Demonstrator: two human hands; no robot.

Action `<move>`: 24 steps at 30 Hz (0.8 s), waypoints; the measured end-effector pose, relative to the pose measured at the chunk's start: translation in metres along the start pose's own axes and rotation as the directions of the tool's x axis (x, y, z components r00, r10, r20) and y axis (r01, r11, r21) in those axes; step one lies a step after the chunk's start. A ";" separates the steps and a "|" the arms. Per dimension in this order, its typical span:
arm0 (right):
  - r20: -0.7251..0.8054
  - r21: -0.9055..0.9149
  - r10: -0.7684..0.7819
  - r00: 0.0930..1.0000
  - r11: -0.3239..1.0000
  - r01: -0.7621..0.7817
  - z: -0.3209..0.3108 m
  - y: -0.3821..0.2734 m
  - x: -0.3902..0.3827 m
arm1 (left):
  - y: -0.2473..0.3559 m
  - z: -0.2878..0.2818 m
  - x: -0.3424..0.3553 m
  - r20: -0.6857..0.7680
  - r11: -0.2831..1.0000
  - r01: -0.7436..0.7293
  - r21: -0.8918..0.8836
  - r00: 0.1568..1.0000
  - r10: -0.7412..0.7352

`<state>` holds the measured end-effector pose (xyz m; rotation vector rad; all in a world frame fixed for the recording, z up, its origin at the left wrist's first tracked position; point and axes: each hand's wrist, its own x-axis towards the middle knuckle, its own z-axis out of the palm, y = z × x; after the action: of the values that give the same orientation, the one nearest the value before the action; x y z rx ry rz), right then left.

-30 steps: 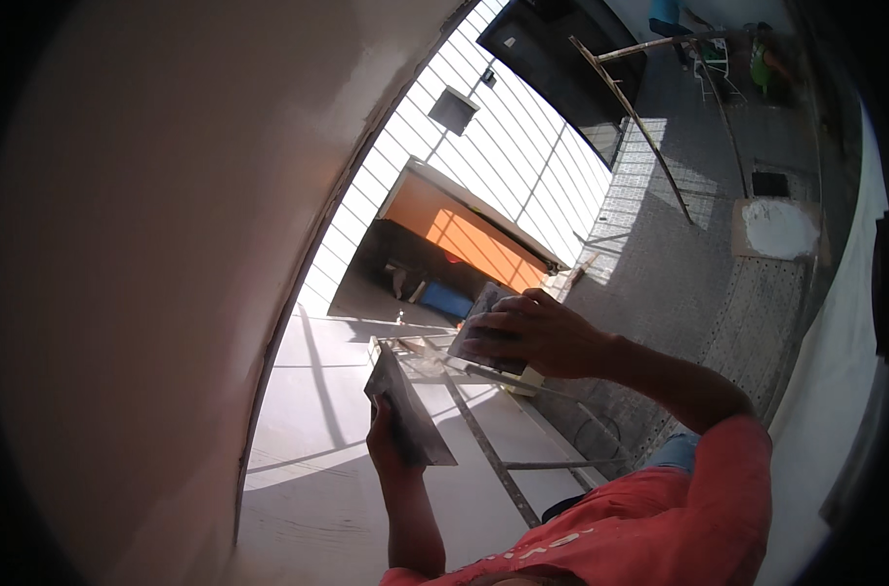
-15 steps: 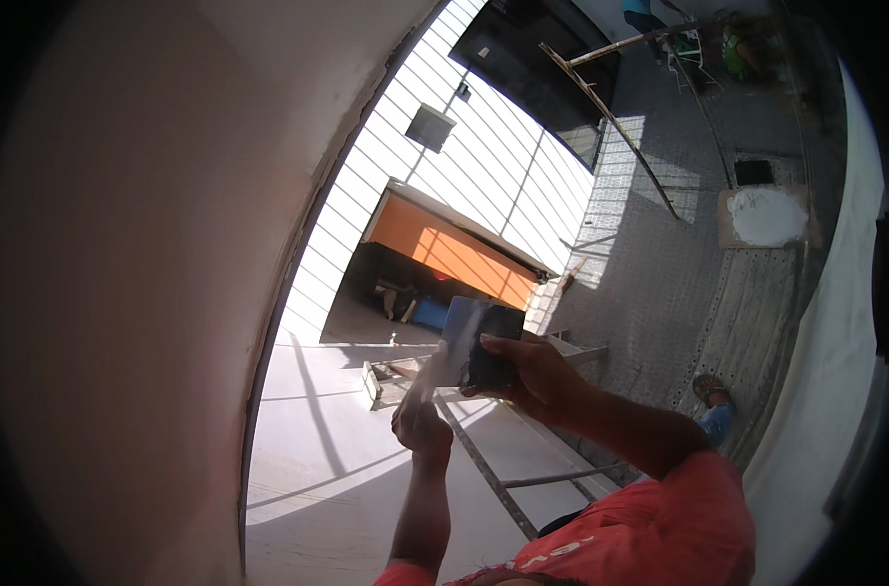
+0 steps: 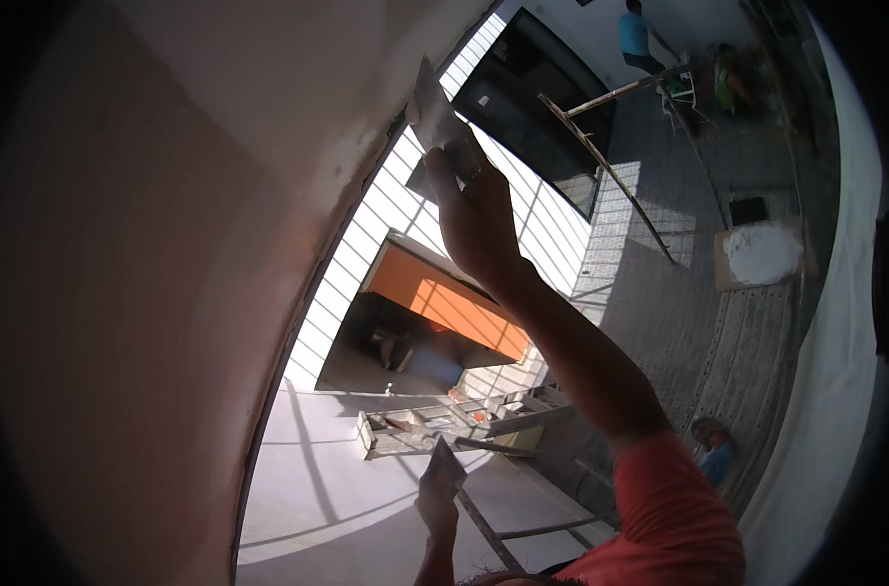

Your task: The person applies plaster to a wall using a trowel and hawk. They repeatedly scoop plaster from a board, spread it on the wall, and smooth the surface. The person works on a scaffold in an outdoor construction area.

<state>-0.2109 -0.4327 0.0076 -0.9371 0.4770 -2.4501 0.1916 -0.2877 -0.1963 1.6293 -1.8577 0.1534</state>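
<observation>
Above the orange panel [image 3: 444,298], a thin, flat metal blade [image 3: 434,112] tilts beside a smooth, matte wall [image 3: 171,244]; whether they touch, I cannot tell. The right hand [image 3: 478,220] has its fingers closed around the blade; below the panel, the left hand [image 3: 434,508] grips a pointed plate [image 3: 445,469]. A ladder [image 3: 513,424] stands beneath the panel; rightward, a board [image 3: 722,274] bears a white heap [image 3: 764,252]

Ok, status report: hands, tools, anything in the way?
Right hand raised, gripping flat blade near edge of plain surface; contact unclear. Left hand low, gripping second blade. Nothing visibly blocking.
</observation>
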 end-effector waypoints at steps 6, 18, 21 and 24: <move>-0.052 -0.036 -0.126 0.991 0.992 0.125 0.019 0.006 0.011 | -0.017 -0.009 -0.010 -0.011 0.993 0.109 -0.040 0.994 -0.109; -0.066 -0.088 -0.253 0.965 0.965 0.247 0.045 0.014 0.023 | -0.039 -0.015 -0.032 -0.025 0.972 0.203 -0.115 0.978 -0.207; -0.123 -0.134 -0.274 0.954 0.957 0.257 0.055 0.009 0.017 | -0.042 -0.016 -0.039 -0.018 0.988 0.145 -0.060 0.989 -0.146; -0.143 -0.186 -0.359 0.922 0.925 0.331 0.075 0.001 0.006 | -0.039 -0.019 -0.046 -0.008 0.982 0.175 -0.071 0.984 -0.176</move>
<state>-0.1625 -0.4477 0.0632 -0.9406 0.6195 -2.8678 0.2350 -0.2480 -0.2190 1.7292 -1.6807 0.0235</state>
